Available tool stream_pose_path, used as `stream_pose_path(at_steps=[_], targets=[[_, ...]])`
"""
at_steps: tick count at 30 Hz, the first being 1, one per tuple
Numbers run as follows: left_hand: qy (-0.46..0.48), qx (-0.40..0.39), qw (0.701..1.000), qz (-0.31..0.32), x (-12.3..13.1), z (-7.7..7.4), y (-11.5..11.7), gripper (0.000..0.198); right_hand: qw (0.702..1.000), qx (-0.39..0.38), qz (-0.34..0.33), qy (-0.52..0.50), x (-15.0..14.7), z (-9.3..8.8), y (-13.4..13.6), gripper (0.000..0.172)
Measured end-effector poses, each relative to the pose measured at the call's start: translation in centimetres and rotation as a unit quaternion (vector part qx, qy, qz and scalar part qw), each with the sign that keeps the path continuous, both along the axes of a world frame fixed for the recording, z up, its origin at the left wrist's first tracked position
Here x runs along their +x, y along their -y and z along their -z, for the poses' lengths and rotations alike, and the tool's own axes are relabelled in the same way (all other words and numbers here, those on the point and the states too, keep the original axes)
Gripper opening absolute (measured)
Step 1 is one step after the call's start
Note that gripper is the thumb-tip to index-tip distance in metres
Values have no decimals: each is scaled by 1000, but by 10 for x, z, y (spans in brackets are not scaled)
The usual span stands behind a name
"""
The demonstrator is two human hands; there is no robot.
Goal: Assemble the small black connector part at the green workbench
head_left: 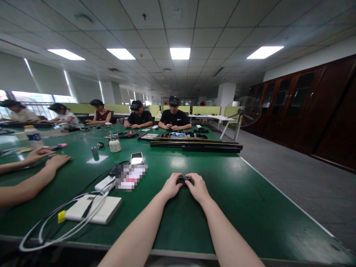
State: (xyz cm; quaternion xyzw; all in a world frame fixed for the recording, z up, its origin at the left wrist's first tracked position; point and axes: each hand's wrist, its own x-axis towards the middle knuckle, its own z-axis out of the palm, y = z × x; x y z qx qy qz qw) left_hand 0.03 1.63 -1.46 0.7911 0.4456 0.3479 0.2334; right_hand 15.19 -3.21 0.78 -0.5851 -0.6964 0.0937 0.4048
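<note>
Both my hands meet over the green table, straight ahead of me. Between them is a small black object, too small and too covered by fingers to name. My left hand grips its left side, with thumb and fingers curled in. From the right, my right hand holds the same object in a like grip. The object is at or just above the tabletop; I cannot tell which. A white-screened phone lies farther off to the left, beyond a blurred paper.
Left of my arms lie a white box-like device, looped white cables and a white power strip. Long black bars lie across the table ahead. A neighbour's hands rest at left; several people sit beyond. A white jar stands midway.
</note>
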Motion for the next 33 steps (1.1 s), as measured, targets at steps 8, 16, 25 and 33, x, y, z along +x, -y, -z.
stream_pose_path(at_steps=[8,16,25,33], targets=[[-11,5,1000,-3,0,-1,0,41,996,-58,22,70,0,3,1,20],[5,-1,1000,-1,0,-1,0,42,994,-79,37,68,1,4,0,23],[55,-16,998,-8,1,-1,1,43,994,-96,53,-16,7,13,-10,51],[85,-49,995,-25,2,-4,1,45,990,-89,32,-109,12,23,-17,50]])
